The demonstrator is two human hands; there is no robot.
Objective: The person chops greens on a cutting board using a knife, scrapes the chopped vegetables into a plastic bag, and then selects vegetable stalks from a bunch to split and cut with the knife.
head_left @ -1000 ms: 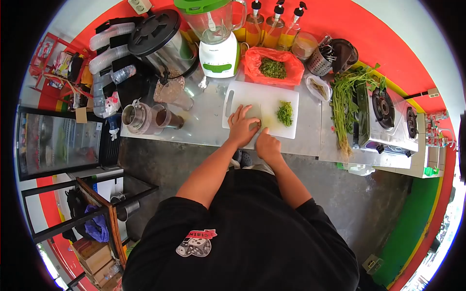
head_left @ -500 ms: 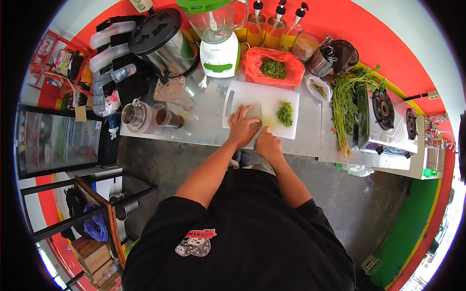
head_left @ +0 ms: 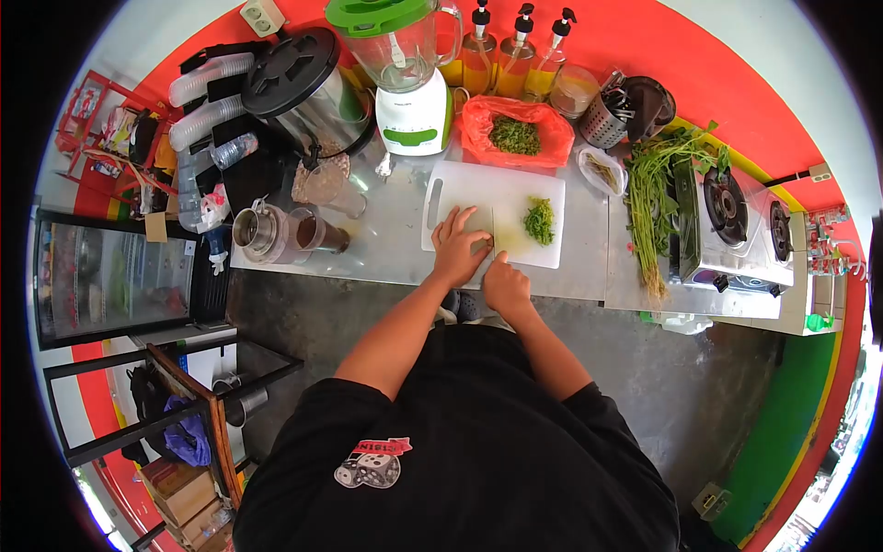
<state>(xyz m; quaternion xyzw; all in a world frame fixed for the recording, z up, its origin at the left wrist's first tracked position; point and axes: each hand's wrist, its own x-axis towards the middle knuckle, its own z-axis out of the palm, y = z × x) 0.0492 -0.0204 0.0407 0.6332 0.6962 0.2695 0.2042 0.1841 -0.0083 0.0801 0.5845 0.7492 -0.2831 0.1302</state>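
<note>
My right hand [head_left: 507, 283] is closed around a knife's handle at the front edge of the white cutting board [head_left: 446, 189]. The handle is hidden in my fist. The knife blade [head_left: 482, 220] points away from me over the board. My left hand [head_left: 457, 248] lies just left of the blade, fingers apart and bent, with the fingertips at the blade and board. I cannot see anything under its fingers. To the right of the blade sits a small pile of chopped green herbs [head_left: 539, 221], apart from both hands.
Behind the board lies a red plastic bag [head_left: 476, 147] with chopped greens. A blender [head_left: 411, 120] and pump bottles [head_left: 511, 64] stand at the back. On the right are long leafy stalks [head_left: 648, 207] and a gas stove [head_left: 731, 221]. A jug [head_left: 317, 230] stands left.
My right hand has shifted slightly left and down at the board's front edge. My left hand stays nearly in place. The whole view has shifted a little.
</note>
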